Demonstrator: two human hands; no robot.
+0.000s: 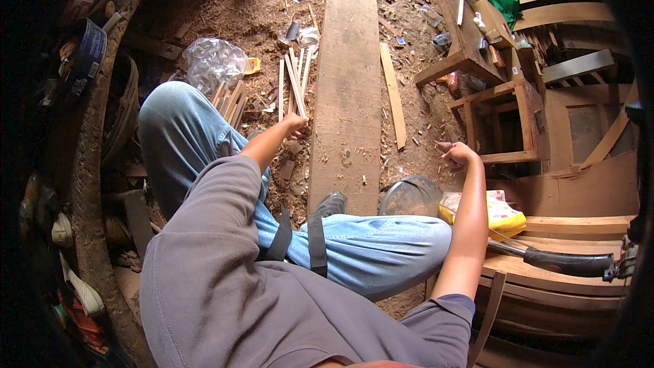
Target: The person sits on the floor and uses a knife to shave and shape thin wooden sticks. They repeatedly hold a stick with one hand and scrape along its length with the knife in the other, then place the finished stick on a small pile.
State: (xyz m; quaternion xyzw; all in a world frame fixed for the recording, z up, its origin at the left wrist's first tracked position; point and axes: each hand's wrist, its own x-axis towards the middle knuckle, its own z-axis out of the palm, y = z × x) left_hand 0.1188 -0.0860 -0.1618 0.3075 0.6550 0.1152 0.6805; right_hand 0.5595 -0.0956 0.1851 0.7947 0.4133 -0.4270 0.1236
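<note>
My left hand is curled at the near end of several thin pale wooden strips, apparently gripping them, just left of a long wide plank that runs away from me. More short strips lie beside my bent left knee. My right hand is out to the right, fingers closed around a small brownish object that I cannot make out clearly. A narrow loose board lies right of the plank. Below my right hand are a dark rounded object and a yellow-and-white bag, partly behind my forearm.
A wooden bench with small items and an open box-like frame stand at right, above stacked boards and a black-handled tool. Crumpled clear plastic lies on shavings. A rough beam and clutter edge the left.
</note>
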